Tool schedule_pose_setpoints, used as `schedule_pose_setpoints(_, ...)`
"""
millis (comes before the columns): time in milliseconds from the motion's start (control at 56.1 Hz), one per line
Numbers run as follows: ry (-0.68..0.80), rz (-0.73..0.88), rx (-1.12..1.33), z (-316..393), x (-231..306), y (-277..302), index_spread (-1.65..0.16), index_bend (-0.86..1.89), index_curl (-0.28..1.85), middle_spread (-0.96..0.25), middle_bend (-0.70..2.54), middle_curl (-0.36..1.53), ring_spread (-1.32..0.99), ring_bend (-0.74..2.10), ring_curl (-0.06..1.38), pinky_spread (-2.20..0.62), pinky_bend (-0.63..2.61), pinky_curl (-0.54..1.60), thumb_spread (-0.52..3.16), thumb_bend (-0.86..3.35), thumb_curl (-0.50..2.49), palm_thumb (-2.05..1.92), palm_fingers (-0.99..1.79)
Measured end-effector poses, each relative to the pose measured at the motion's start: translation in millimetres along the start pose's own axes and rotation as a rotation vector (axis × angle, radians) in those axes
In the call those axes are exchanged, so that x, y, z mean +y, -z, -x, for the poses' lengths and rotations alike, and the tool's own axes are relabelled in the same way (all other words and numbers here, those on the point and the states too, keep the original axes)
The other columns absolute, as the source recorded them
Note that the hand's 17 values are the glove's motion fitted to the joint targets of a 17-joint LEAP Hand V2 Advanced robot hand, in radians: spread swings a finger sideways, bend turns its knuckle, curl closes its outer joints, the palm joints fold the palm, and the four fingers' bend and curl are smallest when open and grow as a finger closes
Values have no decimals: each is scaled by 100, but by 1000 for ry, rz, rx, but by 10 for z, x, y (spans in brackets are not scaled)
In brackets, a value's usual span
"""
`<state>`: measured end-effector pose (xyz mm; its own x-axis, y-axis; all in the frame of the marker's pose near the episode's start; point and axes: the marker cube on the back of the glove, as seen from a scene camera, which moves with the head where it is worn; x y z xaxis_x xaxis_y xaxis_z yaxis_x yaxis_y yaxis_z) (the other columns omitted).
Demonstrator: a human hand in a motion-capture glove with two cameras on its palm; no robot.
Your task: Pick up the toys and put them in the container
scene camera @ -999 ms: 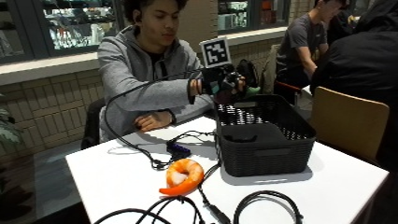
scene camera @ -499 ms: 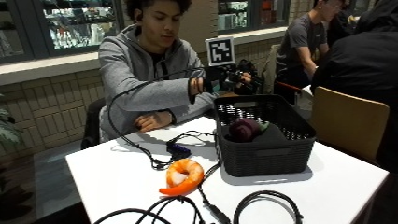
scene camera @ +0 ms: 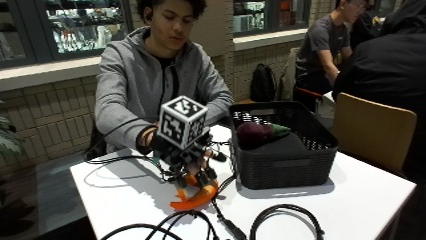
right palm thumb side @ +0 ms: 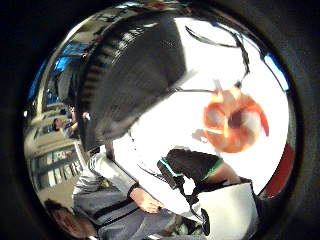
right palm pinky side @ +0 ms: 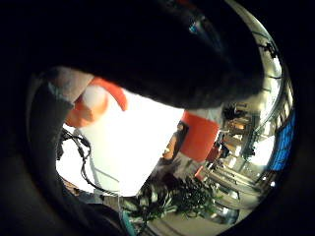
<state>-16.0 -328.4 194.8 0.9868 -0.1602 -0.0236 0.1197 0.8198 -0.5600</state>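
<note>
The gloved right hand is shown lowered onto the orange toy on the white counter; whether its grip is closed cannot be told. At three o'clock from it, a dark purple toy is seen inside the black container.

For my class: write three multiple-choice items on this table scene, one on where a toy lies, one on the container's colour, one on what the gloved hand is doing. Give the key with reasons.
1. Where is the purple eggplant toy?
A. In the basket
B. On the table
C. In the bare hand

2. What colour is the basket?
A. White
B. Black
C. Orange

3. What is the gloved right hand doing?
A. Resting inside the basket
B. Raised high above the table
C. Down over the orange shrimp toy on the white table

Key: 1 A, it shows above the basket's rim; 2 B, its mesh walls are black; 3 C, its fingers reach down onto the toy.
</note>
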Motion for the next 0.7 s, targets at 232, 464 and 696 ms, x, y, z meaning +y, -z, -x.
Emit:
schedule_pose_setpoints(232,19,147,-76,10,-104,-658,-32,12,16,3,13,42,-6,26,28,6,97,37,111,-2,39,2,-26)
schedule_pose_setpoints(464,21,26,-83,100,-190,-811,-33,8,14,4,18,36,-5,37,31,6,98,36,124,5,38,14,-1)
schedule_pose_setpoints(696,25,-144,0,100,-55,-652,-35,8,10,-5,38,45,-20,86,44,-12,103,37,161,23,39,34,44)
